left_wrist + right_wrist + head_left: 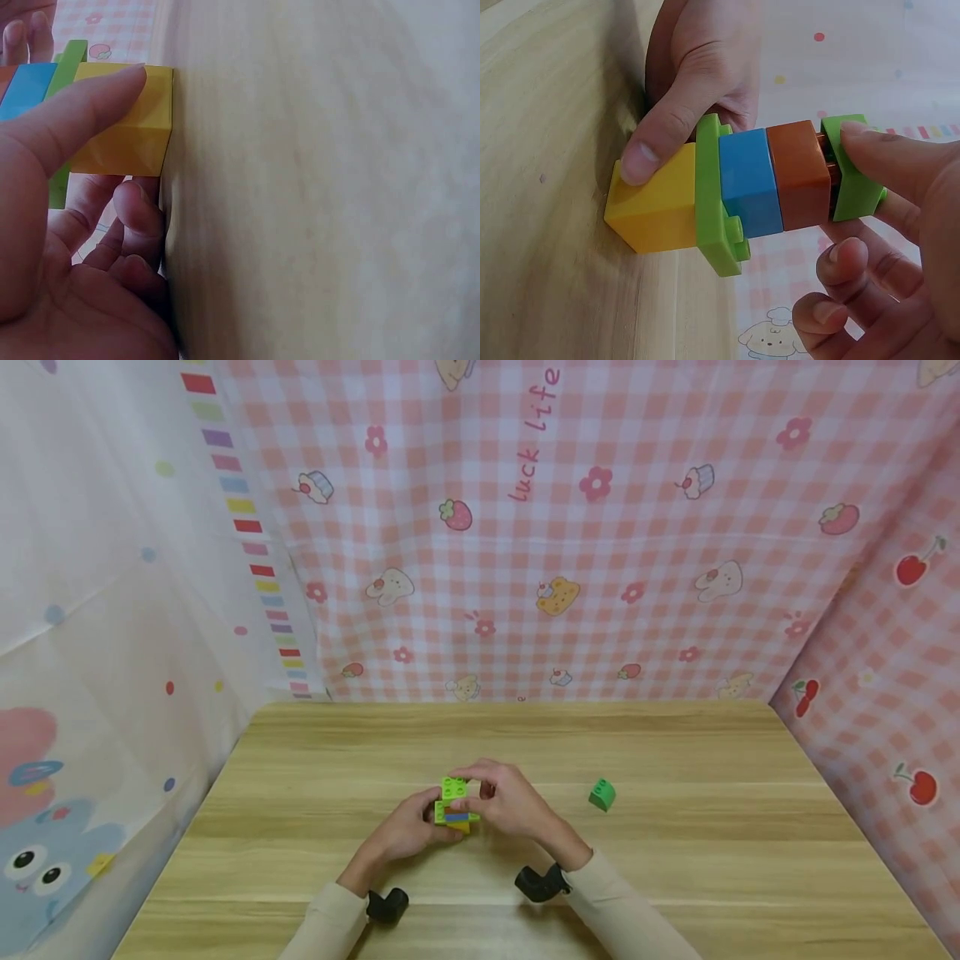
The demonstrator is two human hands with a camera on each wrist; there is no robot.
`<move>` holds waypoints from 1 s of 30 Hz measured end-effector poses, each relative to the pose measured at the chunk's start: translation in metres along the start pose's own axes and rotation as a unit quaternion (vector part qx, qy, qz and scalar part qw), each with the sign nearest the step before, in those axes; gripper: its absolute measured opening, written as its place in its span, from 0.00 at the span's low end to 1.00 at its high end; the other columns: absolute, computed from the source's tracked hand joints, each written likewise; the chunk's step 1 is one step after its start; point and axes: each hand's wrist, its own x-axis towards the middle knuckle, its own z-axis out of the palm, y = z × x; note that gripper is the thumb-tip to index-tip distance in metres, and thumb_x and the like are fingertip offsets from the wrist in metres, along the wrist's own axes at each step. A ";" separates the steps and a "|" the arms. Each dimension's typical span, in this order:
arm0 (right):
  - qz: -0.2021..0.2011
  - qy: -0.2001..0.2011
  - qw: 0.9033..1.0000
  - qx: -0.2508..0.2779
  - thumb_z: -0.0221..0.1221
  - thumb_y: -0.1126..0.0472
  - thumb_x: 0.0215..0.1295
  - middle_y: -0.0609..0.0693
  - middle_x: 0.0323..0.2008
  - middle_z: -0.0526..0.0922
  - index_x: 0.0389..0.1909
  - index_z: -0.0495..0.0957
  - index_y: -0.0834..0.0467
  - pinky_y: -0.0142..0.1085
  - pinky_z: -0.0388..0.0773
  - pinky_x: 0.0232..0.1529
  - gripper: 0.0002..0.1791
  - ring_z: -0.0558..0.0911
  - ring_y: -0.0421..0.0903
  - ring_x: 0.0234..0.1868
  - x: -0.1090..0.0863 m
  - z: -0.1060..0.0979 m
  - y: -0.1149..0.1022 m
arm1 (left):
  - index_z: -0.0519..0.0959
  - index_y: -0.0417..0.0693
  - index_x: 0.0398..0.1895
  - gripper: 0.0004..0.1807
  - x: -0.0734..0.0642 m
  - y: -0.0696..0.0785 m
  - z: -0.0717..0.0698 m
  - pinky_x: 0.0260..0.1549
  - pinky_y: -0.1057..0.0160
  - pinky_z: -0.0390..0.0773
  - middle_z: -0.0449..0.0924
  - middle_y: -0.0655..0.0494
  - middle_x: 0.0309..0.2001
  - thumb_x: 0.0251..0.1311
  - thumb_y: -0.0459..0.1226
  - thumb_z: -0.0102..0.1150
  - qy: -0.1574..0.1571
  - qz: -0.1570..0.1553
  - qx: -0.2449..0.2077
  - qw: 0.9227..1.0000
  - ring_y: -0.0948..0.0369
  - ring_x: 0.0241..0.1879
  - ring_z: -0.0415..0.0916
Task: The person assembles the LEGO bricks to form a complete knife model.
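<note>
Right wrist view: the yellow block stands upright with its base on the bench. Directly above the yellow block sits a green plate, wider than it, with studs showing at the overhang. Higher over the yellow block come, in order, a blue block and a brown block, which meet face to face. Topmost above the yellow block is a light green block; a gap with studs visible separates it from the brown one.

The left hand grips the yellow block itself, thumb laid along one face. The right hand, above and to the right of the yellow block, pinches the light green block; its other fingers are bent. A dark green block with a curved side rests well apart, right of the yellow block and slightly beyond it.
</note>
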 end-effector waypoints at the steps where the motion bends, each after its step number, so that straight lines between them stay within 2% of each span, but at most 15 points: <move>1: -0.001 -0.001 1.000 0.000 0.69 0.57 0.61 0.46 0.43 0.83 0.53 0.83 0.55 0.29 0.73 0.29 0.20 0.74 0.36 0.28 0.000 0.000 0.000 | 0.77 0.54 0.57 0.25 0.000 0.000 0.000 0.47 0.56 0.74 0.80 0.58 0.47 0.55 0.41 0.73 0.000 0.000 -0.001 1.000 0.59 0.45 0.76; 16: -0.012 -0.004 1.000 -0.020 0.69 0.59 0.61 0.48 0.43 0.82 0.55 0.82 0.56 0.30 0.72 0.29 0.20 0.73 0.37 0.29 -0.001 -0.001 0.000 | 0.78 0.52 0.55 0.25 0.000 0.001 0.000 0.46 0.59 0.73 0.80 0.56 0.46 0.54 0.41 0.73 0.008 0.003 0.003 1.000 0.60 0.44 0.75; 30: -0.025 -0.020 0.997 -0.070 0.67 0.56 0.64 0.49 0.43 0.82 0.57 0.81 0.57 0.29 0.71 0.27 0.21 0.71 0.36 0.28 0.000 -0.004 -0.004 | 0.78 0.50 0.55 0.25 -0.001 0.003 0.001 0.46 0.58 0.73 0.81 0.55 0.46 0.53 0.39 0.74 0.012 0.001 -0.005 1.000 0.60 0.44 0.75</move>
